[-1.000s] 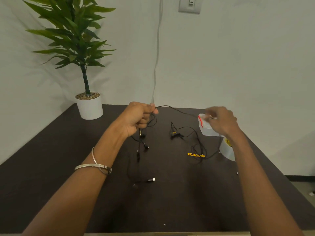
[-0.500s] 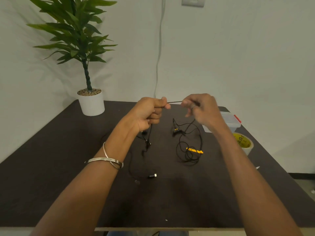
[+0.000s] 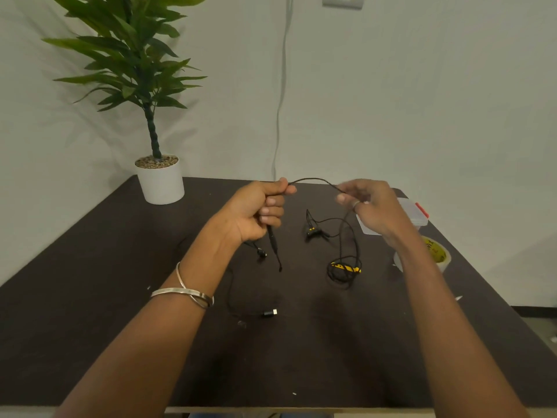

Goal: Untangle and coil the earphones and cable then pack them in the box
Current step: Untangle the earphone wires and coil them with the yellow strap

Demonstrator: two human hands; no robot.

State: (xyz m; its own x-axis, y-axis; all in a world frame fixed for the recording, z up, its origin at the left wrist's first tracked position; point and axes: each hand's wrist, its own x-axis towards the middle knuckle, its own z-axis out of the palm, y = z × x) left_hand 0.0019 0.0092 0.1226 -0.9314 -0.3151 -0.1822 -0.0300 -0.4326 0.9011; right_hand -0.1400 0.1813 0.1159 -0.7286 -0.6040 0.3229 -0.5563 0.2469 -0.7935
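Observation:
My left hand [image 3: 259, 211] is fisted around a thin black cable, raised above the dark table [image 3: 120, 342]. A short arc of that cable [image 3: 313, 180] runs across to my right hand [image 3: 372, 206], which pinches it between thumb and fingers. From the right hand the wire drops to a black tangle with a yellow-striped piece [image 3: 345, 268] on the table. Earbuds with yellow marks [image 3: 312, 232] lie between my hands. Another black cord with a small plug [image 3: 269, 312] lies nearer to me. The clear box with a red latch [image 3: 417, 214] stands behind my right hand, partly hidden.
A potted plant in a white pot [image 3: 161, 182] stands at the table's far left corner. A roll of tape with a yellow core [image 3: 437, 254] sits by the right edge, next to the box. A grey cord [image 3: 281, 86] hangs down the wall.
My right hand came from the box toward the left hand, took the cable near it, and has now slid right along it, so a longer arc spans the two hands.

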